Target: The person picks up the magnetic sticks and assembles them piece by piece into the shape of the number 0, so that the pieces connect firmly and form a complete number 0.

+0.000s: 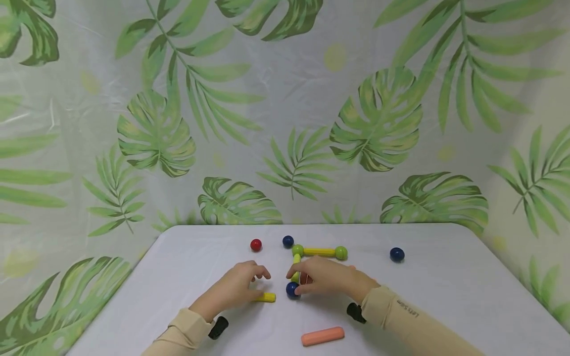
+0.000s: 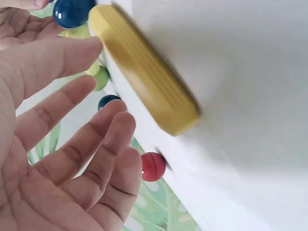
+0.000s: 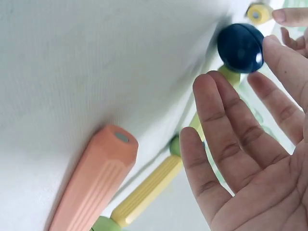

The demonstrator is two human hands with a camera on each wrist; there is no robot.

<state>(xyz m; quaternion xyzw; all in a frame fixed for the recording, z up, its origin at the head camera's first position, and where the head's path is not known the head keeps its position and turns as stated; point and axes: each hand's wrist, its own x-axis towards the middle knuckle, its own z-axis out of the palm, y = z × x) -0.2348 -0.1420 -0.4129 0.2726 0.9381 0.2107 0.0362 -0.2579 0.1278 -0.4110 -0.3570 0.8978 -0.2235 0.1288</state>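
My left hand (image 1: 241,282) hovers low over the table with relaxed, slightly bent fingers. Its thumb is at a yellow ridged rod (image 1: 267,297), which lies flat; in the left wrist view the thumb tip overlaps the rod (image 2: 144,72), and I cannot tell if they touch. Loosely bent, my right hand (image 1: 331,277) is beside a dark blue ball (image 1: 292,289), thumb tip against or just in front of it. That ball (image 3: 240,48) stands at the near end of a yellow-green rod (image 1: 296,258), which the right hand partly hides. The rod's far end meets a green ball (image 1: 298,250).
A yellow rod (image 1: 318,252) runs from that green ball to another green ball (image 1: 341,253). Loose pieces include a red ball (image 1: 256,245), blue balls (image 1: 288,242) (image 1: 397,254) and a near orange rod (image 1: 322,336). Another orange rod (image 3: 96,178) is mostly behind the right hand.
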